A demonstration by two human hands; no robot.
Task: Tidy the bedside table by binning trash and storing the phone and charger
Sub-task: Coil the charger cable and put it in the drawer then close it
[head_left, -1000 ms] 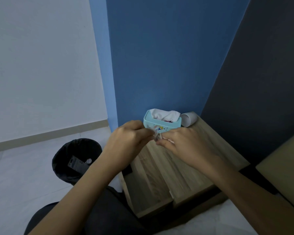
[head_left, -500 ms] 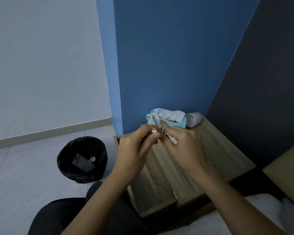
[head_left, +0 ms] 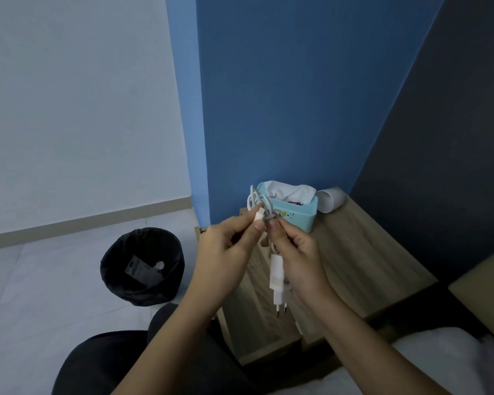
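Pinching coiled charger cable between left hand, right hand, plug dangling below

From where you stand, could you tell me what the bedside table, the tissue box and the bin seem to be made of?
The bedside table looks like wood or wood-look laminate, matte, with plank-like grain lines. The tissue box seems to be smooth moulded plastic, turquoise with a printed picture. The bin shows only a black, creased, faintly glossy liner, probably thin plastic film; the container underneath is hidden.
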